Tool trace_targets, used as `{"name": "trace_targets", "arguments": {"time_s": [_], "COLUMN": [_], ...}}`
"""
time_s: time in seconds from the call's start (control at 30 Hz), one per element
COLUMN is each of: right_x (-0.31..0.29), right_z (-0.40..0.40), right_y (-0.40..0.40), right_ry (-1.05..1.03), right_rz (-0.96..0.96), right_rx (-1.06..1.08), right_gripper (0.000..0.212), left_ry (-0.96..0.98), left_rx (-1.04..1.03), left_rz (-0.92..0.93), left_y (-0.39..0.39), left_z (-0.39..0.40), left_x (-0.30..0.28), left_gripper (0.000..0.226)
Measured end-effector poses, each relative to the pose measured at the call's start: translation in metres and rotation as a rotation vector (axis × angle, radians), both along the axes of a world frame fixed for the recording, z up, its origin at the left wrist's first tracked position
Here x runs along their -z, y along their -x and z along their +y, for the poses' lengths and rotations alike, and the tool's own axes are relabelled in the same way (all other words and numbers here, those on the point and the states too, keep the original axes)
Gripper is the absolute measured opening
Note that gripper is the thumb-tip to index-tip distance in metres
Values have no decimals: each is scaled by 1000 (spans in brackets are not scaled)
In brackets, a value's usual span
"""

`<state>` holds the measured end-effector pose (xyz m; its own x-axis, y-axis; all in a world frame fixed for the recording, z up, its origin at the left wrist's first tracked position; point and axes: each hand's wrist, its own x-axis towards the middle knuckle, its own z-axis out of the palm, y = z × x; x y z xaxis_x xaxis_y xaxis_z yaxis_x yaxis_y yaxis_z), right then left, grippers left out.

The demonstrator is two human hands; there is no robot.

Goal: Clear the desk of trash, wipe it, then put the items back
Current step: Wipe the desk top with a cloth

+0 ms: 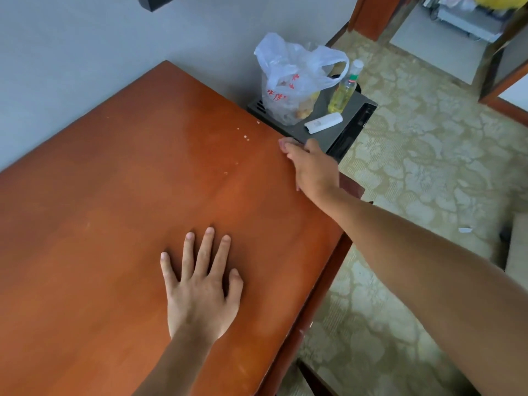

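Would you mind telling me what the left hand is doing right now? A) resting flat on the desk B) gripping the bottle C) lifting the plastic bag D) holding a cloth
A: the left hand lies palm down with spread fingers on the bare desk, holding nothing.

We see a plain grey wall (pixel 85 52) behind the reddish-brown wooden desk (pixel 114 195). To the right lies a pale carpet (pixel 428 167) with a leafy beige pattern, lit softly and evenly. At the top right, wooden door frames (pixel 368 15) open onto a brighter space.
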<state>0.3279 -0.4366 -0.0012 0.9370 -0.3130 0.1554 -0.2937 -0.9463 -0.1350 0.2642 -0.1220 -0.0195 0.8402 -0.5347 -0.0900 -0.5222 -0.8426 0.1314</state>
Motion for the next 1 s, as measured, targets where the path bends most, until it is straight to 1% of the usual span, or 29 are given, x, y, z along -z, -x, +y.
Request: {"name": "trace_targets", "arguments": {"time_s": [0.07, 0.1, 0.13, 0.17, 0.2, 0.23, 0.3, 0.37, 0.4, 0.43, 0.47, 0.5, 0.53, 0.57, 0.63, 0.7, 0.77, 0.8, 0.83, 0.87, 0.9, 0.93, 0.97, 1.0], "right_x": [-7, -12, -17, -21, -25, -26, -23, -11, -7, 0, 6, 10, 13, 13, 7, -4, -9, -14, -15, -16, -20, -24, -27, -28], "right_z": [-43, -51, -52, -44, -29, -7, 55, 117, 139, 150, 153, 148, 139, 124, 80, 30, -16, -31, -42, -42, -33, -14, 8, 36], "right_y": [10, 13, 15, 15, 13, 11, 8, 9, 7, 3, -2, -8, -18, -29, -53, -75, -83, -84, -82, -80, -79, -78, -77, -72], "right_ry": [-16, -12, -6, -26, -51, -59, -102, -207, -223, -218, -233, -199, -154, -152, 6, 80, 100, 87, 67, 2, -46, -86, -129, -187], "right_rz": [96, 127, 111, 62, 24, -3, -52, -62, -59, -63, -71, -73, -62, -52, -67, -5, 83, 110, 100, 59, -11, -63, -73, -40], "right_rx": [174, 231, 279, 298, 274, 178, -162, -495, -599, -649, -657, -668, -669, -636, -527, -296, -109, 27, 139, 226, 228, 170, 39, -121], "right_gripper": [31, 28, 30, 26, 24, 31, 38, 31, 24, 19, 17, 18, 22, 25, 29, 28, 25, 26, 25, 26, 29, 33, 36, 38], "left_ry": [-19, -23, -23, -20, -16, -14, -19, -18, -8, 2, 8, 13, 19, 22, 28, 42, 42, 38, 35, 36, 46, 56, 57, 53], "left_rx": [5, 5, 5, 6, 8, 9, 10, 6, 0, -6, -9, -8, -8, -7, -2, -1, 0, -1, -1, 0, -2, -5, -2, 4], "left_rz": [11, 8, 3, 0, 0, 2, 8, 18, 24, 27, 28, 26, 25, 26, 23, 14, 15, 14, 9, 6, 5, 3, -1, -7], "left_y": [0, 0, 0, 0, 0, 0, 0, 0, 0, 0, -1, -1, -1, -1, -1, -1, -2, -2, -2, -2, -2, -2, -2, -2], "left_z": [-1, -2, -2, -2, -2, -2, -2, -2, -2, -2, -2, -2, -2, -2, -3, -3, -3, -4, -4, -5, -5, -5, -6, -6], "left_x": [0, 1, 1, 1, 0, -1, -2, -3, -3, -2, -2, -2, -1, -1, -1, -1, -1, -1, -2, -3, -4, -5, -5, -4], "left_gripper": [65, 65, 66, 66, 66, 66, 66, 65, 63, 62, 62, 63, 64, 65, 65, 66, 67, 67, 68, 68, 68, 68, 68, 68]}}
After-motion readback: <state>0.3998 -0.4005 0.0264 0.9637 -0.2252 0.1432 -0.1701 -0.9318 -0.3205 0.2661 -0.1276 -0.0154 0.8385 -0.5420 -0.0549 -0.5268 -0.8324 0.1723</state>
